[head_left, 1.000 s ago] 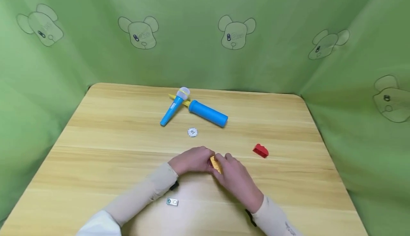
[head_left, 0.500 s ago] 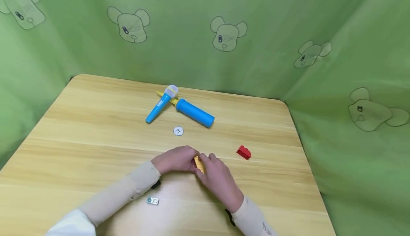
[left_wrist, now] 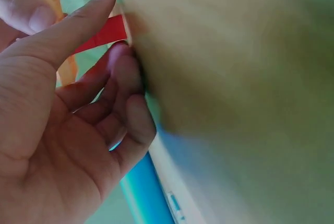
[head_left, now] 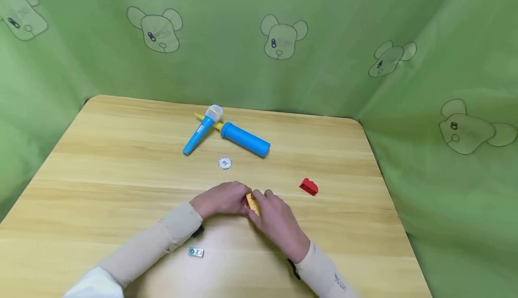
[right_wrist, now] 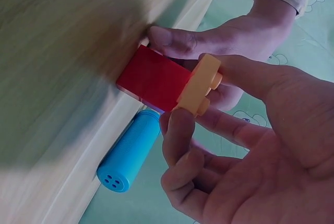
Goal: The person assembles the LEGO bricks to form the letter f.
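At the near middle of the table in the head view, my left hand (head_left: 227, 198) and right hand (head_left: 279, 220) meet round an orange toy brick (head_left: 253, 204). The right wrist view has this studded brick between my right thumb and forefinger, flat against the top of a red toy block (right_wrist: 155, 78). The red block's lower end is right at the tabletop. My left hand holds the red block, its thumb across one side and its curled fingers at the other, in the left wrist view. Fingers cover part of both pieces.
A blue toy microphone (head_left: 197, 135) lies across the yellow end of a blue cylinder (head_left: 246, 139) at the back. In front of them is a round chip (head_left: 225, 163). A red arched brick (head_left: 309, 186) lies to the right, a small grey-green two-circle piece (head_left: 196, 252) near the front.
The head view has swung, so the table and everything on it sit further left. Both hands keep their hold on the stacked pieces, with little movement over the table.
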Available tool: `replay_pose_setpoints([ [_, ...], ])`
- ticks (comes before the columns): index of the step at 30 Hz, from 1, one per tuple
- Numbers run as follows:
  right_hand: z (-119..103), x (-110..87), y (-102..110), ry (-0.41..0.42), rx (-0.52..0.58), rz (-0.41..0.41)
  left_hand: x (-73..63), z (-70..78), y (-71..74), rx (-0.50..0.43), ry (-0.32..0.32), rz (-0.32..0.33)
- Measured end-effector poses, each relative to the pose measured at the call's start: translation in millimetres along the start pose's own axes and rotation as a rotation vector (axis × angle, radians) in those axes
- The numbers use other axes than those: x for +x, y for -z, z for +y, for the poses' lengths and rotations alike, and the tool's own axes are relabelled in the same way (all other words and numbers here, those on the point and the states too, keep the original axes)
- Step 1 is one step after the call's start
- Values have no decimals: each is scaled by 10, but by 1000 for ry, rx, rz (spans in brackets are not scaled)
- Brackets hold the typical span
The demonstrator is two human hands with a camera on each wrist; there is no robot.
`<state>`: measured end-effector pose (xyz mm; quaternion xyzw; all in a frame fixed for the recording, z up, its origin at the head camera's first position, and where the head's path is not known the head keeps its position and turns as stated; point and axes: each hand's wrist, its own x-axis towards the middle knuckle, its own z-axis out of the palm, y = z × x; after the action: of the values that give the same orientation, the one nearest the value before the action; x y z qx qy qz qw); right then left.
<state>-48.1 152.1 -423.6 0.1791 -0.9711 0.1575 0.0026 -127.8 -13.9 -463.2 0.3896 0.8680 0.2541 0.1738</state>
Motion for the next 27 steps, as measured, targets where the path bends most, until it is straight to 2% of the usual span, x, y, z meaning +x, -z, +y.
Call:
replay_pose_setpoints([
  [4,13,11,4,2,-3,4,-57,-3,97,13,42,-14],
  [8,19,11,-1,-6,-15,2,-168,-3,267,3,86,-23],
  [13,19,6,-1,-8,-23,8,-380,-3,492,-21,104,3],
  [16,24,5,6,-2,-28,22,-550,31,568,-31,110,-4],
  [21,22,-22,4,12,-41,22,-914,164,540,-56,149,-112],
  [24,18,-42,7,12,-39,0,-1109,218,438,-56,190,-171],
  [27,35,-55,31,-2,-32,-25,-1221,230,309,-38,219,-196],
])
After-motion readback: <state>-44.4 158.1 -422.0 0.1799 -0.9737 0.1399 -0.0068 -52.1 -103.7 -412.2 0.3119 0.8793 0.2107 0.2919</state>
